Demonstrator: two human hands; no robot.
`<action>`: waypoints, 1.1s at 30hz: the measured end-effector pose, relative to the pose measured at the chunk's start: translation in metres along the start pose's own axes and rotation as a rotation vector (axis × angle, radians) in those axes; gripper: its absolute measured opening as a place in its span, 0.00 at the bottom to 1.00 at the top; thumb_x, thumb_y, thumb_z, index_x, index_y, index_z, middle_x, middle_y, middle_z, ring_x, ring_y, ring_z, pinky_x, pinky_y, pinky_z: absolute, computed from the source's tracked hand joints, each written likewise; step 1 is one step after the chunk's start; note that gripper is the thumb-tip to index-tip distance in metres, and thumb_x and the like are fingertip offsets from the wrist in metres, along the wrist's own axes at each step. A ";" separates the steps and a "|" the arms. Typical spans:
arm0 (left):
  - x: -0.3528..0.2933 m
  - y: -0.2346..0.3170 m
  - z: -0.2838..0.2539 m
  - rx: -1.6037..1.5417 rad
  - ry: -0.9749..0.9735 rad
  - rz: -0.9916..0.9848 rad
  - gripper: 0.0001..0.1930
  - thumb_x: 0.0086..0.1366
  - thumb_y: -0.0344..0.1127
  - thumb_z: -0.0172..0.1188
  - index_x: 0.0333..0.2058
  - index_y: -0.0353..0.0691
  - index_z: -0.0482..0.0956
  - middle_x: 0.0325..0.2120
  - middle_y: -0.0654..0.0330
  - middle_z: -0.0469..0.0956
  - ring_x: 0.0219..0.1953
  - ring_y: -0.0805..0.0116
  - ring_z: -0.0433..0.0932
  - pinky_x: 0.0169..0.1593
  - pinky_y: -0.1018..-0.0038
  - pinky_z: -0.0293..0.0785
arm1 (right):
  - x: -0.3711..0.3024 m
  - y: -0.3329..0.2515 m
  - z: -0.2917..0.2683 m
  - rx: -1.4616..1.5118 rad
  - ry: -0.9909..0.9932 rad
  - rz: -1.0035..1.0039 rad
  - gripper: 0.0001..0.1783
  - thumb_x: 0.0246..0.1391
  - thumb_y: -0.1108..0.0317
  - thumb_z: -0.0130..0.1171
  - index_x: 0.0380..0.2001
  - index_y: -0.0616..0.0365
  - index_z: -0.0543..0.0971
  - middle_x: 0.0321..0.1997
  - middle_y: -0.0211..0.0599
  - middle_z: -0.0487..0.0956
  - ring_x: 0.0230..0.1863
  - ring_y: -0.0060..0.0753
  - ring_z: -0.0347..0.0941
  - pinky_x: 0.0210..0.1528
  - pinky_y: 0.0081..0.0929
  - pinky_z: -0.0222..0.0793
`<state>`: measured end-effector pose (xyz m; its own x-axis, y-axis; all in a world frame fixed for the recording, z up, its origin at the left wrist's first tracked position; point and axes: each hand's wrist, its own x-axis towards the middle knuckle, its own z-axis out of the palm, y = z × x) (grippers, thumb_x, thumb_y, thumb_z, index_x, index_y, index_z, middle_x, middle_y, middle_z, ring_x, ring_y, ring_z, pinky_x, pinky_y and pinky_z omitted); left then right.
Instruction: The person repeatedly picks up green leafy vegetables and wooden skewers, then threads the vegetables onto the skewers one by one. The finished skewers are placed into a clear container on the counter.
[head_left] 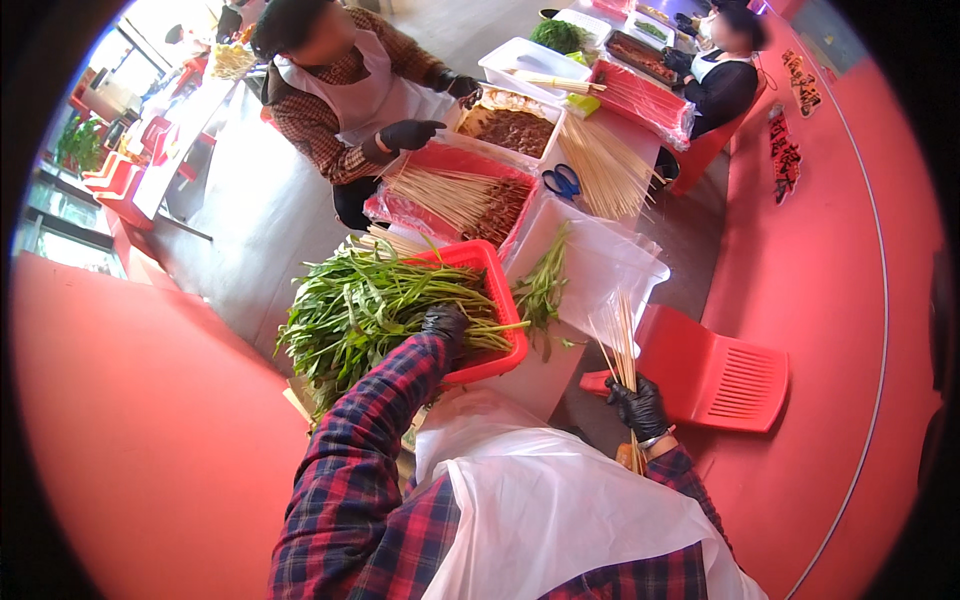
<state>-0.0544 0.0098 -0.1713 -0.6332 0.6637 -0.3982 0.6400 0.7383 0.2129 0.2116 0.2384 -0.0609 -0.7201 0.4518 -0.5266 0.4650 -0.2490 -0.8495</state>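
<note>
one greens basket [506,302] under left hand [446,325], one skewer bundle [624,345] in right [640,405]

Room over white tray [610,270], red basket [503,292] blocking left

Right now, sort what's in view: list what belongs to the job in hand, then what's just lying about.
In the job:
leafy greens, touched by the left hand
red basket holding them
thin sticks in the right hand

Apparently just lying about:
blue-handled scissors, untouched
red chair, unoccupied
</note>
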 end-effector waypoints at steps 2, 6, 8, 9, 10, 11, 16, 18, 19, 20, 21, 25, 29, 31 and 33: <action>-0.005 0.001 -0.011 -0.335 -0.008 -0.127 0.14 0.47 0.42 0.53 0.30 0.39 0.76 0.27 0.48 0.74 0.30 0.55 0.74 0.34 0.65 0.69 | -0.006 0.000 0.003 0.018 0.010 -0.012 0.05 0.49 0.69 0.52 0.29 0.58 0.74 0.15 0.27 0.72 0.07 0.13 0.54 0.08 0.13 0.46; 0.006 -0.005 0.010 -0.411 -0.205 -0.199 0.13 0.51 0.41 0.48 0.27 0.38 0.76 0.25 0.49 0.74 0.26 0.58 0.73 0.31 0.66 0.69 | -0.015 0.012 0.008 0.060 0.019 -0.031 0.05 0.50 0.70 0.51 0.30 0.58 0.73 0.15 0.28 0.71 0.07 0.13 0.55 0.08 0.13 0.47; 0.013 -0.006 0.023 -0.263 -0.245 -0.107 0.13 0.51 0.41 0.49 0.28 0.39 0.75 0.25 0.50 0.74 0.27 0.58 0.74 0.31 0.67 0.69 | -0.019 0.015 0.007 0.068 0.033 -0.031 0.05 0.50 0.70 0.50 0.31 0.58 0.73 0.15 0.28 0.71 0.07 0.14 0.55 0.08 0.13 0.47; 0.012 -0.003 0.022 -0.176 -0.215 -0.072 0.12 0.50 0.41 0.50 0.28 0.40 0.75 0.26 0.51 0.74 0.27 0.58 0.74 0.31 0.67 0.69 | -0.023 0.012 0.010 0.068 0.042 -0.024 0.05 0.50 0.70 0.50 0.31 0.59 0.73 0.15 0.29 0.71 0.07 0.14 0.55 0.08 0.13 0.47; 0.012 -0.001 0.020 -0.090 -0.184 -0.039 0.12 0.50 0.42 0.52 0.29 0.40 0.75 0.26 0.51 0.75 0.28 0.57 0.74 0.31 0.67 0.69 | -0.026 0.011 0.011 0.068 0.050 -0.018 0.06 0.50 0.71 0.50 0.31 0.59 0.73 0.15 0.29 0.71 0.07 0.14 0.55 0.08 0.13 0.47; 0.012 0.002 0.017 -0.005 -0.151 -0.006 0.13 0.49 0.42 0.54 0.30 0.41 0.75 0.27 0.52 0.75 0.29 0.57 0.74 0.31 0.67 0.69 | -0.028 0.012 0.010 0.063 0.065 -0.018 0.06 0.50 0.70 0.50 0.31 0.59 0.73 0.15 0.29 0.71 0.06 0.14 0.55 0.08 0.13 0.47; 0.002 -0.020 -0.014 -0.417 -0.078 0.163 0.20 0.46 0.46 0.58 0.36 0.41 0.74 0.29 0.51 0.75 0.31 0.56 0.74 0.36 0.68 0.69 | -0.033 0.014 0.013 0.066 0.078 -0.042 0.05 0.50 0.70 0.50 0.30 0.58 0.73 0.15 0.30 0.71 0.06 0.14 0.55 0.08 0.13 0.46; -0.009 -0.018 -0.040 -0.390 -0.068 0.187 0.19 0.46 0.42 0.60 0.36 0.38 0.74 0.29 0.53 0.76 0.32 0.61 0.75 0.37 0.70 0.69 | -0.033 0.015 0.016 0.082 0.074 -0.031 0.06 0.50 0.69 0.50 0.30 0.58 0.73 0.15 0.30 0.71 0.06 0.14 0.55 0.08 0.13 0.46; -0.007 -0.022 -0.038 -0.579 -0.064 0.211 0.18 0.47 0.40 0.60 0.36 0.38 0.74 0.29 0.54 0.76 0.32 0.64 0.74 0.37 0.71 0.69 | -0.032 0.015 0.018 0.090 0.074 -0.027 0.06 0.50 0.69 0.50 0.30 0.58 0.73 0.15 0.30 0.71 0.06 0.14 0.55 0.08 0.13 0.46; -0.003 -0.029 -0.033 -0.768 -0.059 0.234 0.16 0.47 0.38 0.60 0.36 0.38 0.74 0.28 0.56 0.76 0.31 0.66 0.74 0.37 0.72 0.69 | -0.031 0.012 0.020 0.088 0.069 -0.027 0.06 0.50 0.69 0.50 0.31 0.58 0.73 0.15 0.29 0.71 0.07 0.14 0.54 0.08 0.13 0.46; -0.005 -0.033 -0.031 -0.958 -0.052 0.252 0.15 0.48 0.36 0.59 0.36 0.37 0.74 0.28 0.58 0.76 0.31 0.69 0.74 0.37 0.73 0.69 | -0.030 0.006 0.026 0.084 0.057 -0.025 0.06 0.50 0.69 0.50 0.31 0.58 0.73 0.15 0.29 0.71 0.07 0.14 0.54 0.08 0.13 0.46; -0.014 -0.043 -0.051 -1.096 -0.123 0.154 0.12 0.51 0.34 0.57 0.35 0.38 0.75 0.25 0.66 0.74 0.28 0.75 0.71 0.33 0.77 0.68 | -0.023 -0.011 0.040 -0.022 0.016 -0.055 0.04 0.50 0.70 0.51 0.30 0.57 0.72 0.15 0.28 0.71 0.07 0.13 0.55 0.09 0.13 0.48; 0.002 -0.019 -0.046 -0.415 -0.005 0.205 0.14 0.52 0.43 0.54 0.34 0.40 0.74 0.23 0.54 0.75 0.25 0.64 0.74 0.31 0.70 0.69 | -0.014 -0.021 0.052 -0.107 -0.022 -0.062 0.07 0.51 0.69 0.49 0.31 0.58 0.73 0.16 0.27 0.71 0.08 0.13 0.55 0.09 0.13 0.47; 0.010 -0.014 -0.019 -0.369 0.002 0.267 0.14 0.51 0.44 0.52 0.33 0.43 0.74 0.24 0.49 0.73 0.27 0.57 0.74 0.32 0.66 0.69 | -0.013 -0.023 0.056 -0.078 -0.043 -0.049 0.07 0.51 0.69 0.49 0.32 0.59 0.73 0.16 0.27 0.72 0.08 0.13 0.55 0.09 0.12 0.48; 0.012 0.011 -0.006 -0.309 -0.016 0.192 0.13 0.51 0.43 0.51 0.33 0.45 0.74 0.25 0.50 0.74 0.28 0.56 0.74 0.32 0.66 0.69 | -0.016 -0.023 0.057 -0.067 -0.052 -0.049 0.07 0.50 0.70 0.49 0.32 0.60 0.72 0.16 0.27 0.72 0.08 0.12 0.56 0.10 0.12 0.49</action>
<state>-0.0580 0.0269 -0.1684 -0.5056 0.7936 -0.3384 0.5831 0.6034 0.5440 0.1826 0.1884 -0.0345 -0.7677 0.4168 -0.4868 0.4608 -0.1690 -0.8713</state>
